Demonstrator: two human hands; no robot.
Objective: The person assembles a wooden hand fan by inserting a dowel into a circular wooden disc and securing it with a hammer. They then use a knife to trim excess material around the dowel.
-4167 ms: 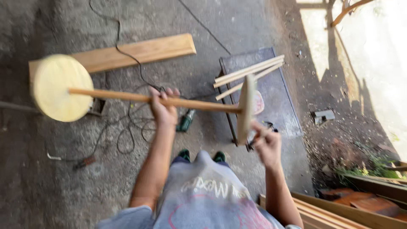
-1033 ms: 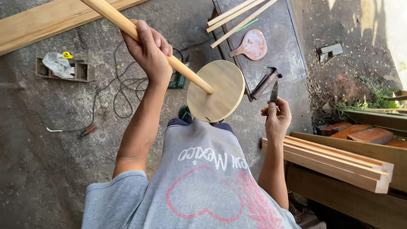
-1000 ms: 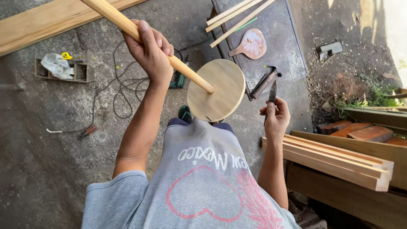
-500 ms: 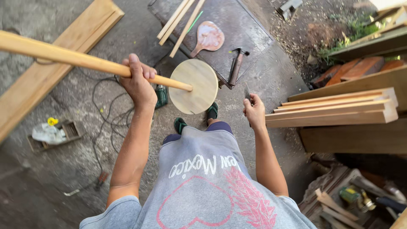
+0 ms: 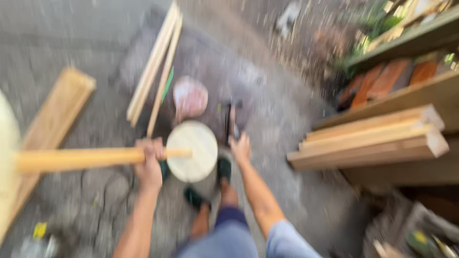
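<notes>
The picture is blurry because the head is moving fast. On the far left lies a flat wooden plank (image 5: pixel 52 119) on the floor. The left hand (image 5: pixel 149 165) is wrapped tight around a long wooden pole (image 5: pixel 81 158), which lay slanted a moment ago and is now level. The pole ends in a round wooden disc (image 5: pixel 193 150), now lower and close above the feet. The right hand (image 5: pixel 240 145) has reached down to a dark tool (image 5: pixel 233 119); I cannot tell if it grips it. Stacked boards (image 5: pixel 373 141) sit on the right.
</notes>
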